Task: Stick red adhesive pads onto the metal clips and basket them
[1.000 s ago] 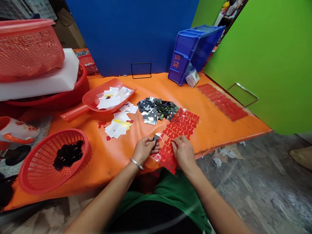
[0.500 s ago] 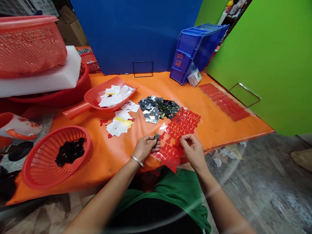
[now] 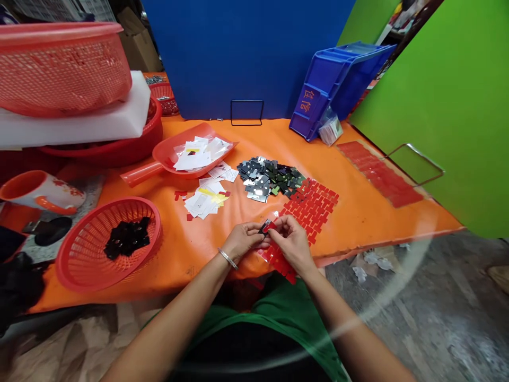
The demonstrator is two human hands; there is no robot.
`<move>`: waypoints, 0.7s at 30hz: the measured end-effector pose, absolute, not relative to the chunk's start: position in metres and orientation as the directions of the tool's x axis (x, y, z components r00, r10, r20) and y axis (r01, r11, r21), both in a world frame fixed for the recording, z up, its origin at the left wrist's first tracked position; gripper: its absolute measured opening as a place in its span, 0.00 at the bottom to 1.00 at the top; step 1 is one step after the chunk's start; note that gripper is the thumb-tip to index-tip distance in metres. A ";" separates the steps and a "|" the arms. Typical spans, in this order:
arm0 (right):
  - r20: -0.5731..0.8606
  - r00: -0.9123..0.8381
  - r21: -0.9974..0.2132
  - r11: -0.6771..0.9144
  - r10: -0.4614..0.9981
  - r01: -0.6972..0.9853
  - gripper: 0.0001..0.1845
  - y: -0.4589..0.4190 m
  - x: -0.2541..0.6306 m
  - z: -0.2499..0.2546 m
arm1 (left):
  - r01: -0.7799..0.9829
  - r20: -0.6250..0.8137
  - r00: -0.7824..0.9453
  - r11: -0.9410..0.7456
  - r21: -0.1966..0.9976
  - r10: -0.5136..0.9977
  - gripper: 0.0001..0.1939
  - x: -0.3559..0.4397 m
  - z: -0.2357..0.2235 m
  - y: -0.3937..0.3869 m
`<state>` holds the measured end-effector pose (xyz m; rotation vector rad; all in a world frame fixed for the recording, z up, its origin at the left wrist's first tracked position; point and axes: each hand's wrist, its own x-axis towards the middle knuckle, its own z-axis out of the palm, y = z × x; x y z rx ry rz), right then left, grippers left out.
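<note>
Between the fingers of my left hand (image 3: 243, 240) is a small dark metal plate (image 3: 263, 228). My right hand (image 3: 292, 241) pinches a red T-shaped sticker (image 3: 270, 225), which lies against the plate; whether it is stuck down I cannot tell. Both hands are closed, fingertips together, above the near part of a clear sheet of red stickers (image 3: 314, 204). A heap of loose metal plates (image 3: 264, 180), shiny and dark, touches the far corner of the sheet. Left of the heap lie white paper scraps (image 3: 204, 201) with a few red bits.
A red scoop (image 3: 170, 151) holds more paper scraps. At left stand a red basket (image 3: 67, 265) with black pieces and a mug (image 3: 37, 191). A tilted blue bin (image 3: 314, 101) leans at the back by the blue panel (image 3: 246, 53). Another red sheet (image 3: 382, 175) lies right.
My right hand has moved left from the sticker sheet to the plate in my left hand, bringing a red sticker. The camera view has shifted slightly left.
</note>
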<state>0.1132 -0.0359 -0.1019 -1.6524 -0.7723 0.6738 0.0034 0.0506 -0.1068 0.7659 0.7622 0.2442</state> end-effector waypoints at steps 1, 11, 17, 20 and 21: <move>-0.027 0.623 -0.978 -0.148 0.782 0.144 0.07 -0.036 0.113 -0.103 | 0.065 -0.533 0.709 0.709 0.702 0.463 0.10 0.003 -0.107 0.050; 0.005 0.611 -0.969 -0.148 0.792 0.199 0.07 -0.037 0.110 -0.109 | 0.064 -0.536 0.704 0.710 0.701 0.466 0.10 0.003 -0.106 0.050; 0.021 0.619 -0.951 -0.175 0.785 0.255 0.06 -0.037 0.110 -0.110 | 0.048 -0.521 0.714 0.710 0.702 0.467 0.10 0.004 -0.109 0.050; 0.031 0.621 -0.945 -0.179 0.784 0.273 0.06 -0.038 0.110 -0.109 | 0.048 -0.519 0.714 0.708 0.705 0.469 0.10 0.004 -0.109 0.050; 0.033 0.621 -0.942 -0.182 0.783 0.281 0.06 -0.038 0.110 -0.109 | 0.046 -0.519 0.714 0.708 0.705 0.470 0.10 0.004 -0.108 0.050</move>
